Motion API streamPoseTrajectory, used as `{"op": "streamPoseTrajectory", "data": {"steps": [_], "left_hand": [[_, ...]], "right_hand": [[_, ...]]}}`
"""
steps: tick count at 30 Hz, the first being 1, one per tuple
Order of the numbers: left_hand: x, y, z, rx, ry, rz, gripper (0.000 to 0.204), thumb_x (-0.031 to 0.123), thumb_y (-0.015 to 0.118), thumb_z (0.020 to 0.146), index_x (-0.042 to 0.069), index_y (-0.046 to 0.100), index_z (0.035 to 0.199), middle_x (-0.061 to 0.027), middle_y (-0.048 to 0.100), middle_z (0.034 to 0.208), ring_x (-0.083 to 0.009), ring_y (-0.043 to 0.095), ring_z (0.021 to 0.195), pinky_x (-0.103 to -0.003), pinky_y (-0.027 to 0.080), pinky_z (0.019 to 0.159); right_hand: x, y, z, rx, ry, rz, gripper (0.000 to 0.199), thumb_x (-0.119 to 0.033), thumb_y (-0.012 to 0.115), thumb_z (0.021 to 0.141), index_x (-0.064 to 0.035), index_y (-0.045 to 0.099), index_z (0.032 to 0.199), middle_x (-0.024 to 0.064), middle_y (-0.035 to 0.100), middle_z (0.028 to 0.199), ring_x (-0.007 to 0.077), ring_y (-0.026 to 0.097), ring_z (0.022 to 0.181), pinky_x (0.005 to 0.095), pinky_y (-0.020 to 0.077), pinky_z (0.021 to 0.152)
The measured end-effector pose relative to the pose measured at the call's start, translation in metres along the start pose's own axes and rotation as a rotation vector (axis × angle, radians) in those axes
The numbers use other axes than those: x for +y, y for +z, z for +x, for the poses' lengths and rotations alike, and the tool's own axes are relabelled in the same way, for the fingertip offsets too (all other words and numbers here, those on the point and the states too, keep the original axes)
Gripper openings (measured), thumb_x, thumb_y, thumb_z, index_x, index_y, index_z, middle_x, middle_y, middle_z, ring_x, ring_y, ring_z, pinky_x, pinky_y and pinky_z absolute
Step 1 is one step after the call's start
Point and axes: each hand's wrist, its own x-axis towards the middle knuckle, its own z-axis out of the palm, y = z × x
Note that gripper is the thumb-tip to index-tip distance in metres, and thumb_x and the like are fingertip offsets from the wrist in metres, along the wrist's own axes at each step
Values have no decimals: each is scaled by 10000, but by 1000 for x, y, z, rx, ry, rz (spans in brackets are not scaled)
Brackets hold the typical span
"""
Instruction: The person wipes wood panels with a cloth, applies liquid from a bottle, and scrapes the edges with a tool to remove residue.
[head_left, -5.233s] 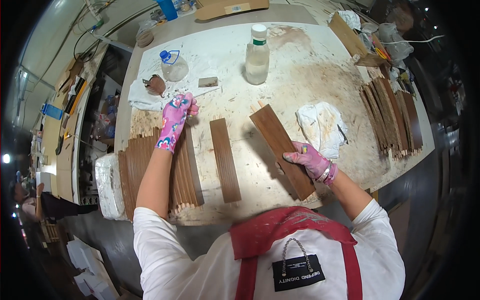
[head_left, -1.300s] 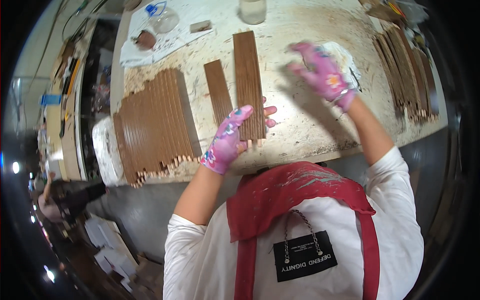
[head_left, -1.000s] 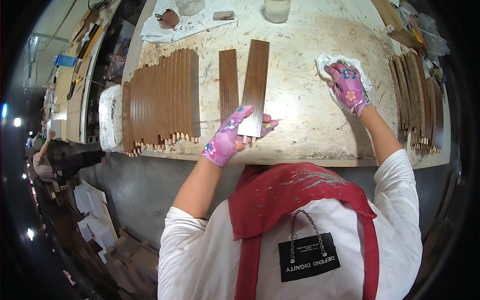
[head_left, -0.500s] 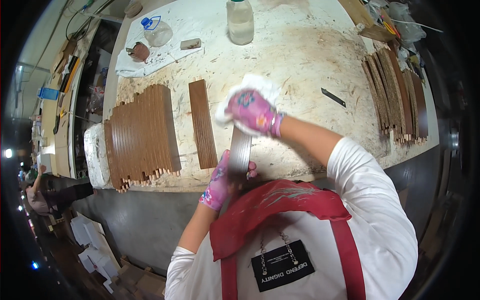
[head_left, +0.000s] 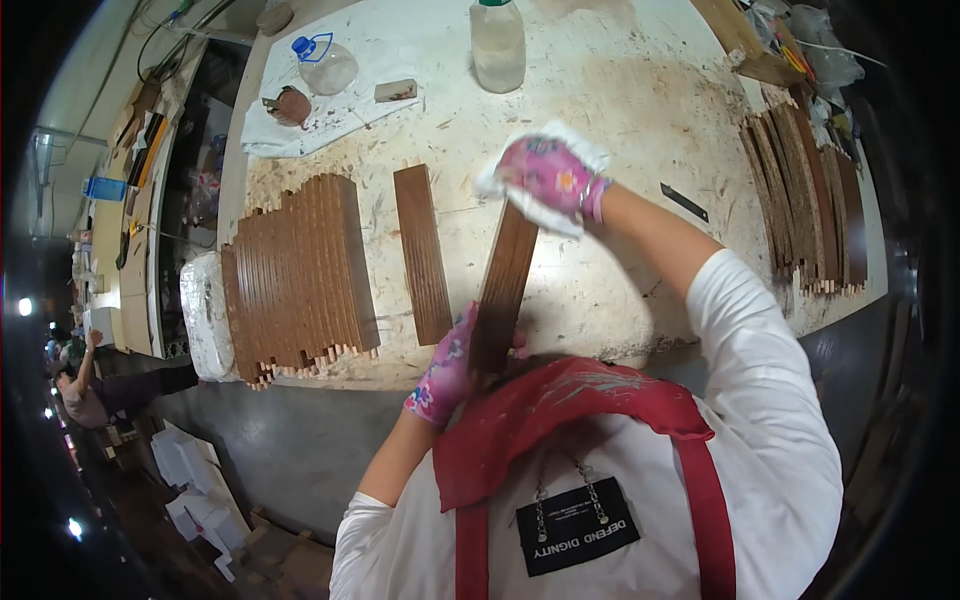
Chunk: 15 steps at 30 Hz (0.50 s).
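Observation:
A brown wooden slat (head_left: 506, 275) slants up from my body, its near end gripped by my left hand (head_left: 447, 365) in a pink flowered glove. Gloved the same way, my right hand (head_left: 547, 178) presses a white cloth (head_left: 585, 152) on the slat's far end, covering that end. Left of it a second slat (head_left: 424, 255) lies on the worktable (head_left: 640, 130), with wooden dowels poking out at its far end. Farther left stands a tight row of brown slats (head_left: 295, 275), with dowels showing at their ends.
Toward the back are a clear bottle (head_left: 497, 50), a blue-capped jug (head_left: 326, 66) and a small block (head_left: 395, 91) on a white cloth (head_left: 275, 140). A black utility knife (head_left: 684, 201) lies right of my right hand. More boards (head_left: 805, 195) stand at the right edge. Another person (head_left: 88, 390) is far left.
My right hand with the cloth has moved to the right and slightly away, up to the slat's far end. The held slat now leans more to the right and shows more of its face.

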Motion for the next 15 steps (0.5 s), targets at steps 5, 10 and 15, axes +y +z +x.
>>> {"op": "streamPoseTrajectory", "data": {"steps": [5,10,15], "left_hand": [[-2,-3,3,67,-18,-203,621,571,437,944,-11,556,1126,-174,629,960,-302,660,835,-355,558,695],[-3,-5,-3,20,60,-349,667,619,421,926,-18,538,1088,-181,595,903,-279,589,753,-364,521,678],[-1,-9,1,-125,54,-339,746,676,375,908,-34,540,1071,-161,583,901,-272,556,751,-357,489,674]], "right_hand": [[55,-46,1,119,652,-12,269,-303,538,915,-119,636,1084,159,628,1074,347,597,1006,416,480,858],[27,-55,-17,291,675,350,271,-287,537,934,-63,612,1066,190,624,1061,362,590,993,404,464,854],[-5,-67,-32,523,621,499,335,-304,511,946,-33,615,1113,176,640,1037,327,623,898,381,486,811]]}}
